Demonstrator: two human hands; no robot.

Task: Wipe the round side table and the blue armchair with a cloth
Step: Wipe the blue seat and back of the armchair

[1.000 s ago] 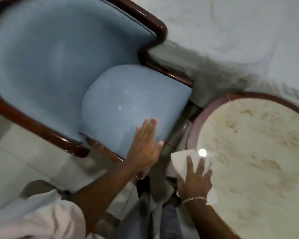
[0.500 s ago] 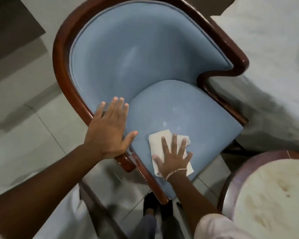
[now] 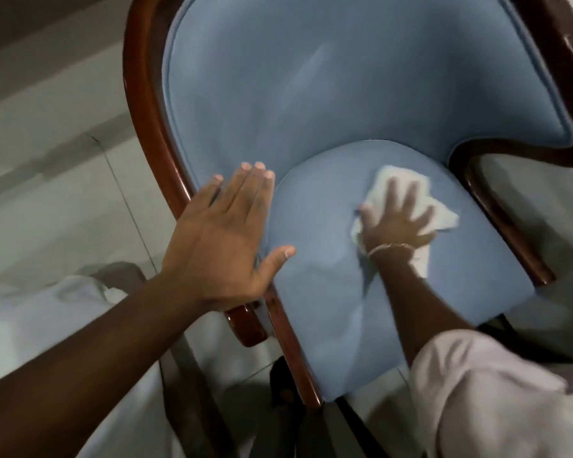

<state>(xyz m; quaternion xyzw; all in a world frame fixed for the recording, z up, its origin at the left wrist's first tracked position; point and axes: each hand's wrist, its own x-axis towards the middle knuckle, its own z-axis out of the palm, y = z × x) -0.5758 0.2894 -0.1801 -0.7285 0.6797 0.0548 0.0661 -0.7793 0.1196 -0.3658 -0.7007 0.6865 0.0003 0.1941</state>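
The blue armchair (image 3: 328, 94) with a dark wooden frame fills the upper and middle view. A white cloth (image 3: 401, 190) lies on its seat cushion, pressed flat under my right hand (image 3: 396, 223), whose fingers are spread over it. My left hand (image 3: 222, 239) rests flat with fingers apart on the chair's left armrest and the edge of the blue padding, holding nothing. The round side table is out of view.
Pale floor tiles (image 3: 47, 180) lie to the left of the chair. White bedding (image 3: 536, 200) shows to the right, behind the chair's right arm. My white sleeves and dark shoes appear at the bottom.
My right hand carried the cloth from the round table's edge onto the chair seat, then slid it farther back and right. My left hand moved to the left armrest. The table left the view.
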